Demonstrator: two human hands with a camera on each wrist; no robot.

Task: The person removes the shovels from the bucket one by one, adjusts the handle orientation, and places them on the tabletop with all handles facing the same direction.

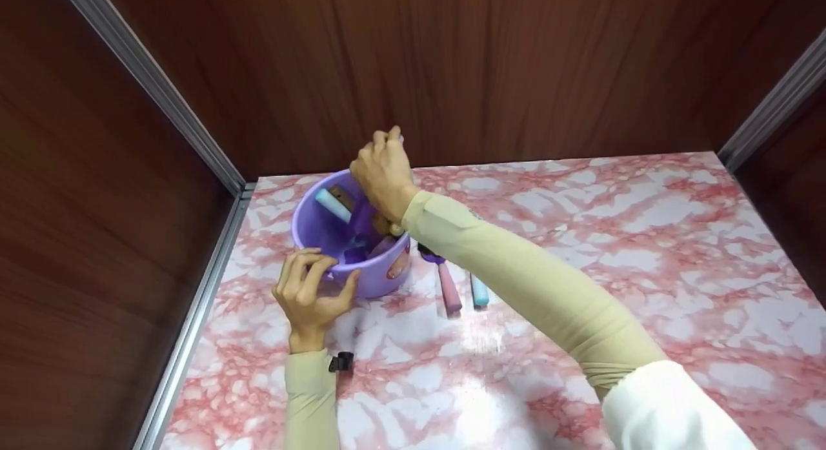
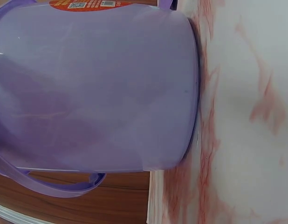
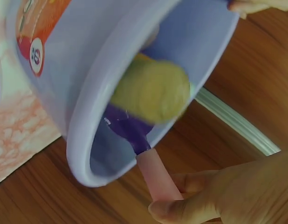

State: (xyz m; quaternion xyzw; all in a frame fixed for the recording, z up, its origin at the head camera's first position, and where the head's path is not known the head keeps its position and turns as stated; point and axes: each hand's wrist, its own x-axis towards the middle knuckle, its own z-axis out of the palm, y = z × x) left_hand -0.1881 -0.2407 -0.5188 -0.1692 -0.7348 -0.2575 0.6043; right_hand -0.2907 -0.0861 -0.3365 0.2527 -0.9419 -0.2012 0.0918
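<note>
A lavender bucket (image 1: 368, 283) stands on the marbled table. My left hand (image 1: 310, 295) grips its near rim, thumb outside. Over the far right side of the rim, my right hand (image 1: 384, 172) holds a purple tool with a pink handle (image 3: 158, 175), its purple head down inside the bucket and partly hidden. Beside that head in the right wrist view is a rounded yellowish-brown thing (image 3: 155, 91). The bucket also holds a light blue handle (image 1: 333, 205), a brown piece and purple pieces. The left wrist view shows mostly the bucket's wall (image 2: 102, 88).
Right of the bucket lie another pink-handled tool (image 1: 450, 288) with a purple head and a turquoise handle (image 1: 479, 292), both partly under my right forearm. Dark wooden panels (image 1: 516, 75) rise behind and at both sides. The bucket's purple carrying handle (image 2: 65, 189) hangs outside its wall.
</note>
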